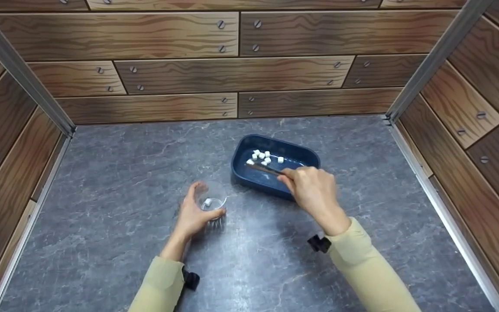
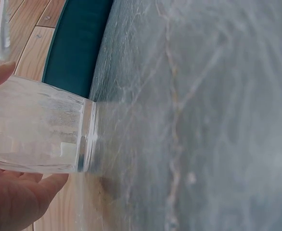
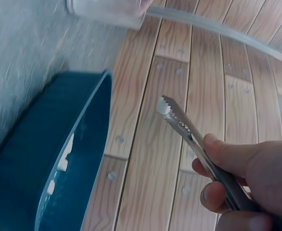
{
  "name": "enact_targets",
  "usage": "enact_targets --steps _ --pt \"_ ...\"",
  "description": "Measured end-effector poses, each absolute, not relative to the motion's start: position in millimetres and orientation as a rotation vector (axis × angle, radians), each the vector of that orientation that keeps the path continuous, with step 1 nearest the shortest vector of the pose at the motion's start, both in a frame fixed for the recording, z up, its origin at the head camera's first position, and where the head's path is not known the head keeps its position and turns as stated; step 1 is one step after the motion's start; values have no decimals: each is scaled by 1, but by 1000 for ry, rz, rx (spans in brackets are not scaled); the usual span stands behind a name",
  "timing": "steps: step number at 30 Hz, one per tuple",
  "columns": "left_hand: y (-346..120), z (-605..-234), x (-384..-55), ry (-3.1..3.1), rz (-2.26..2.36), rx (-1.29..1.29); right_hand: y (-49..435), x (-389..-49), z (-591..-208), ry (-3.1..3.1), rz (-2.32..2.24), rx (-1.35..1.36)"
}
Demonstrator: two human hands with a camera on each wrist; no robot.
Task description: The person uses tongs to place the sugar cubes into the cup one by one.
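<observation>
My left hand grips a clear plastic cup that stands upright on the grey surface, thumb on one side and fingers on the other. One small white cube lies at the bottom of the cup. In my right hand are metal tongs with toothed tips, pinched between thumb and fingers. A white cube sits between the tong tips, above the dark blue bin. Several white cubes lie loose on the bin's floor.
The grey marbled tabletop is bounded by wood-patterned walls at the back and both sides. Metal corner rails run along the side edges. The bin stands behind and right of the cup.
</observation>
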State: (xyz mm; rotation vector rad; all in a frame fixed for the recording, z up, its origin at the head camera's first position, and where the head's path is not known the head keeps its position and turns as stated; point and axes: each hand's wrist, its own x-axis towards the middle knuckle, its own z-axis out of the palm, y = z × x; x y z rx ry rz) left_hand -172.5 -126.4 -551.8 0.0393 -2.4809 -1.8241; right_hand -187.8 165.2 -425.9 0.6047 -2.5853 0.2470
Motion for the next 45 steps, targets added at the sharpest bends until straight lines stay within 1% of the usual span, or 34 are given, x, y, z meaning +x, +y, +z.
enact_targets --steps 10,18,27,35,45 --pt "-126 -553 -174 -2440 -1880 18 139 -175 -430 -2467 296 827" --pt "-125 -553 -174 -2408 -1897 4 125 -169 -434 -2500 251 873" --pt "-125 -552 -174 -2429 -1869 21 111 -168 -447 -2498 255 899" --pt "-124 -551 -173 -2465 -1840 43 117 -171 -447 -2542 282 802" --pt "-126 -552 -172 -2478 -1802 39 143 -182 -441 -2619 240 609"
